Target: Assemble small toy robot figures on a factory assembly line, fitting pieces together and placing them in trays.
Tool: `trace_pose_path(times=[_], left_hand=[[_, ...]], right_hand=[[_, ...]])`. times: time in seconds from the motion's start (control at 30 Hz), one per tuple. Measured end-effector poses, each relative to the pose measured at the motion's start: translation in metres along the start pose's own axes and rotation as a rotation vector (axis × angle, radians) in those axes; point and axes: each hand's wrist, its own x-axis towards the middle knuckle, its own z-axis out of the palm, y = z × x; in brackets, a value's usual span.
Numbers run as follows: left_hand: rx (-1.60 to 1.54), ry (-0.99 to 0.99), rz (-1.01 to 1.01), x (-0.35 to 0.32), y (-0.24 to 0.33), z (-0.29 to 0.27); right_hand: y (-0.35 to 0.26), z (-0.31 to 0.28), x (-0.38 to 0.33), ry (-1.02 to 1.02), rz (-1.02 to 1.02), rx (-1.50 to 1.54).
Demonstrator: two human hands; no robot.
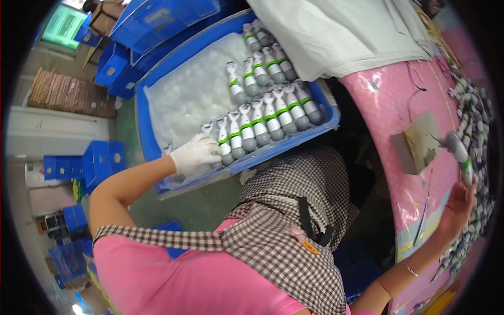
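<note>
My left hand (197,154), in a white glove, is at the left end of a row of bottle-shaped white pieces (259,126) with grey round ends and green bands, lying in a blue bin (331,107). Its fingers are curled over the endmost piece, which is mostly hidden. At the pink-covered table on the right, my bare right hand (455,212) has its fingertips closed on the white end of a similar piece (455,146), grey round end upward. This piece stands beside a grey-and-tan block (417,143).
Many similar pieces (475,131) lie heaped along the table's far right edge. A thin brush-like stick (424,212) rests on the pink cover (383,115). White cloth (357,37) drapes the table's far end. Translucent sheeting (184,89) covers part of the bin. Blue crates (102,163) stand left.
</note>
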Motion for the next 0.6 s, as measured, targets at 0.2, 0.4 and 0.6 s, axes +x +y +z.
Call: trace_pose_path(times=[0.2, 0.4, 0.6], left_hand=[[-0.315, 0.531, 0.120, 0.143, 0.050, -0.085], [-1.596, 0.374, -0.041, 0.311, 0.145, -0.100], [-2.201, 0.268, -0.030, 0.356, 0.149, -0.098]], right_hand=[[0.066, 0.105, -0.064, 0.104, 0.249, 0.448], [0.102, 0.136, -0.099, 0.054, 0.374, 0.574], [0.108, 0.111, -0.110, -0.414, 0.258, 0.801]])
